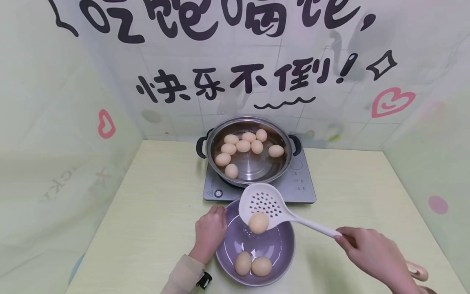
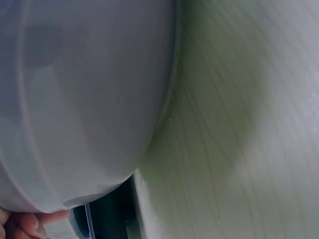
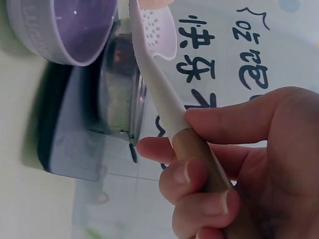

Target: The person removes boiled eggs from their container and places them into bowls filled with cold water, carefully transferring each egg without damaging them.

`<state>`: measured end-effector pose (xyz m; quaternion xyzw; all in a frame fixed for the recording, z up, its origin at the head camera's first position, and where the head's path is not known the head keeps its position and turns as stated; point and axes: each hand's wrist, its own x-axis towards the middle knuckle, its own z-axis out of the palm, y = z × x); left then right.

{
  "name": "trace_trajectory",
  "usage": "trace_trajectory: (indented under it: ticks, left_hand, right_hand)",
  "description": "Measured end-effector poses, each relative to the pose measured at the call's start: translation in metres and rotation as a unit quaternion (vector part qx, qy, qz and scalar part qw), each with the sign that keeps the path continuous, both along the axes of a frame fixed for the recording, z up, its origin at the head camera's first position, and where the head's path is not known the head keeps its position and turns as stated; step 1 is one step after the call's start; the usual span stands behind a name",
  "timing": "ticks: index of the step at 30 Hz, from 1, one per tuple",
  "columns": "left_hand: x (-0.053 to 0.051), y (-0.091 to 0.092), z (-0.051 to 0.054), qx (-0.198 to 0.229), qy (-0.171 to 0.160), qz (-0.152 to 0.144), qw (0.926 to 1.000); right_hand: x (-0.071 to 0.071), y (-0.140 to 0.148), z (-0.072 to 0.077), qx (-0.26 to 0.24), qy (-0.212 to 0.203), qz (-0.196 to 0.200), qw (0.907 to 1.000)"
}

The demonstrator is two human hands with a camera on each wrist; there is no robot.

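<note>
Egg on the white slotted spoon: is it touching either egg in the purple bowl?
Apart. The head view shows a strip of purple bowl between the egg on the slotted spoon and both eggs inside.

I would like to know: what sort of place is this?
Probably a small cooking corner, perhaps a staged one: a metal pot holding eggs stands on a flat cooktop, before a wall covering with printed lettering.

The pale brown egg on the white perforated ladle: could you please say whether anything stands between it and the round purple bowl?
Only the white perforated ladle beneath the pale brown egg is visibly between it and the round purple bowl. Two brown oval eggs lie in its near part; the left hand holds its rim.
</note>
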<state>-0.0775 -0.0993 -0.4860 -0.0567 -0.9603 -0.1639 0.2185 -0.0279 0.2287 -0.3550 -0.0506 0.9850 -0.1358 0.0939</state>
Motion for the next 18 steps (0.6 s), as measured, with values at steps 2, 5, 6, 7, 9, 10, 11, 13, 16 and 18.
trace_trajectory:
  ticks: [2, 5, 6, 7, 9, 10, 11, 13, 16, 18]
  left_hand:
    - [-0.001, 0.0, -0.001, 0.0, 0.001, 0.0, 1.0]
    - [-0.001, 0.0, -0.002, -0.003, 0.006, 0.0, 1.0]
    - [-0.001, -0.001, -0.002, -0.004, 0.009, 0.0, 0.9999]
    - [-0.001, -0.001, -0.002, -0.005, 0.012, 0.001, 0.9999]
    - [-0.001, -0.001, -0.002, -0.007, 0.015, 0.0, 0.9999]
    - [-0.001, -0.001, -0.002, -0.008, 0.015, 0.0, 0.9999]
    - [-0.002, -0.001, -0.002, -0.008, 0.015, 0.0, 0.9999]
    - [-0.001, -0.001, -0.002, -0.007, 0.012, -0.001, 0.9999]
    - [-0.001, -0.001, -0.001, -0.005, 0.008, -0.002, 1.0]
    - [0.0, 0.0, -0.001, -0.003, 0.007, -0.002, 1.0]
  right_hand:
    - [0.005, 0.0, -0.006, 0.001, -0.016, -0.007, 0.9998]
    - [0.01, -0.001, -0.016, 0.0, -0.036, -0.015, 0.9993]
    - [0.011, -0.002, -0.019, 0.0, -0.039, -0.017, 0.9991]
    - [0.012, -0.002, -0.021, 0.0, -0.043, -0.02, 0.9989]
    - [0.014, -0.003, -0.027, 0.002, -0.045, -0.024, 0.9987]
    - [0.014, -0.004, -0.029, 0.002, -0.044, -0.025, 0.9987]
    - [0.014, -0.005, -0.031, 0.004, -0.043, -0.026, 0.9987]
    - [0.015, -0.006, -0.034, 0.006, -0.041, -0.028, 0.9987]
    - [0.016, -0.007, -0.037, 0.009, -0.038, -0.032, 0.9987]
    - [0.017, -0.008, -0.037, 0.009, -0.034, -0.034, 0.9988]
